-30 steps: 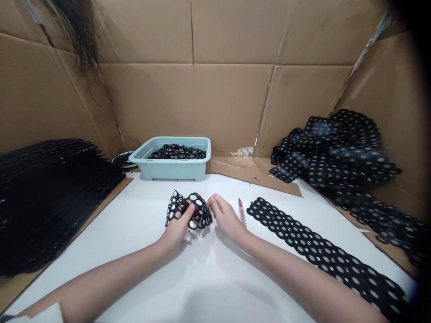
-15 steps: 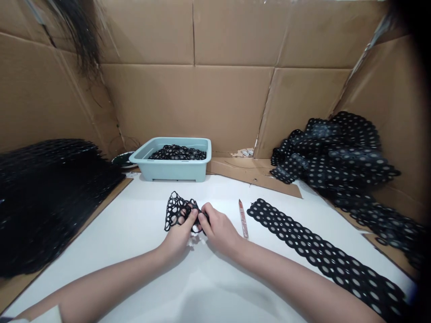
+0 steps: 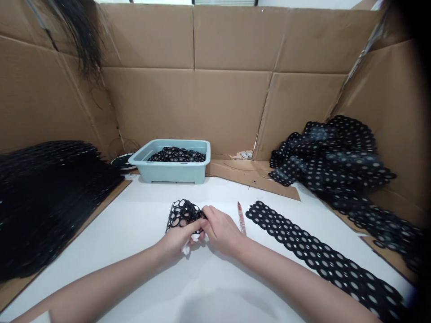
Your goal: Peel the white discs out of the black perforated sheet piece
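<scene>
On my head view, my left hand [image 3: 173, 241] is closed round a bunch of black netting [image 3: 181, 212], and my right hand [image 3: 220, 229] pinches its right-hand edge. A second ago the right hand was just off the netting; now its fingers meet the left thumb. The netting's raised far end, pointed before, has become rounder and broader, and the white scrap [image 3: 186, 248] under my left hand shows more clearly. I hold it all over the near middle of the white tabletop [image 3: 144, 197]. My view has tipped up, bringing in the top edge of the cardboard wall [image 3: 229, 103]. The red-tipped pencil [image 3: 241, 220], the flat dotted strip [image 3: 303, 242] and the pale blue tub [image 3: 171, 173] have stayed put on the tabletop
</scene>
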A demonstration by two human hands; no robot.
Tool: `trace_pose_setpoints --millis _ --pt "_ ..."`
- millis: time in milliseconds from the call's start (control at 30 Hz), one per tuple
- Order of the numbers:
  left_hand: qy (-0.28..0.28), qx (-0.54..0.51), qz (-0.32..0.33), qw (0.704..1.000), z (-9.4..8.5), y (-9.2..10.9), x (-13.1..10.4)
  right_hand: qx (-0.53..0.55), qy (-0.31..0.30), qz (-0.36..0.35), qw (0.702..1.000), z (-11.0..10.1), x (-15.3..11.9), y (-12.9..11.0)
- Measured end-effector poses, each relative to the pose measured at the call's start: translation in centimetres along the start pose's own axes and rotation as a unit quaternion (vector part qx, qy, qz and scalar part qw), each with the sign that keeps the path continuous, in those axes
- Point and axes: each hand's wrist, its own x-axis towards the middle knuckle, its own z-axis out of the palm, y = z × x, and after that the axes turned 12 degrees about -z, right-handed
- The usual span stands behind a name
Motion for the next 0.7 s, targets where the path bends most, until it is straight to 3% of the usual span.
trace_pose_setpoints --millis 200,300,400,600,700 --pt "-0.005 -0.005 0.002 1.000 0.2 -0.3 0.1 0.058 -0.015 0.015 0.998 -0.1 0.3 0.4" --pt "-0.028 0.028 0.044 0.998 0.2 0.0 0.1 0.160 0.045 0.059 0.984 -0.2 0.4 0.5" --pt "-0.052 -0.004 0.032 0.998 0.2 0.3 0.1 0.233 0.099 0.109 0.961 -0.3 0.7 1.4" --pt "-0.060 -0.095 0.014 0.994 0.0 0.3 0.2 0.230 0.186 0.198 0.934 -1.4 1.0 6.3" --pt "-0.017 -0.099 0.004 0.995 -0.2 0.1 0.4 0.221 0.181 0.192 0.939 -1.3 0.7 5.9"
